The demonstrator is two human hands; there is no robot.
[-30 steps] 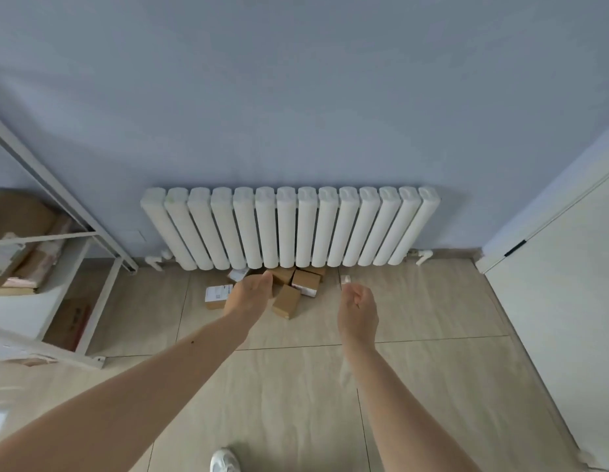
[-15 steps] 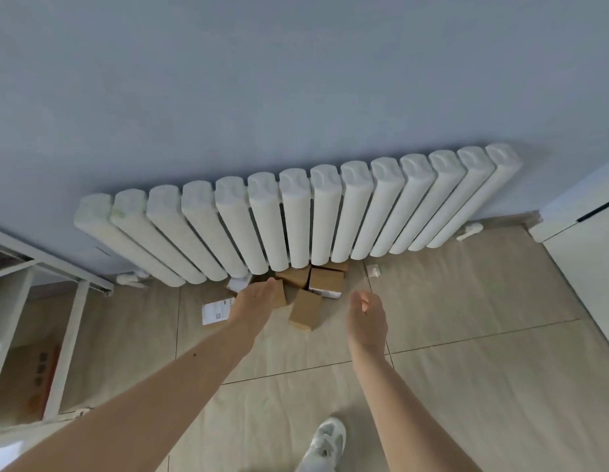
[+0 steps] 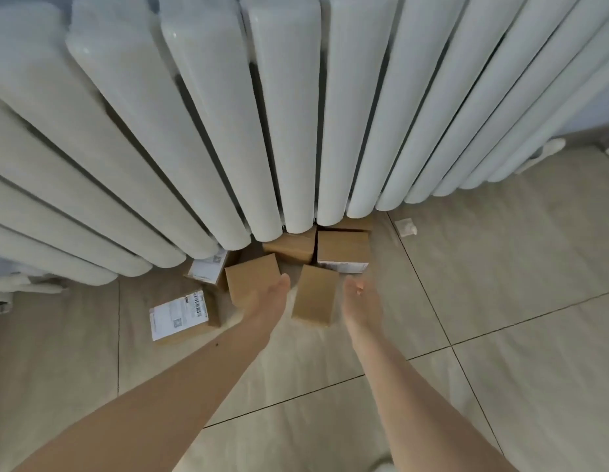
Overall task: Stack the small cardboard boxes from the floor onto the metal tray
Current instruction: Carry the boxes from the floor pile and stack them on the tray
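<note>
Two boxes carry white shipping labels with barcodes and QR codes; the print is too blurred to read. The labelled box (image 3: 182,315) lies at 9 o'clock of the left hand (image 3: 267,301), the other label (image 3: 207,269) at 10. The left hand's grip touches the side of a plain box (image 3: 252,279), fingers hidden. The right hand (image 3: 362,304) hovers relaxed, holding nothing, with the middle box (image 3: 315,299) between the hands. More boxes (image 3: 342,247) sit under the radiator (image 3: 296,114) at 12 on the floor (image 3: 500,301).
</note>
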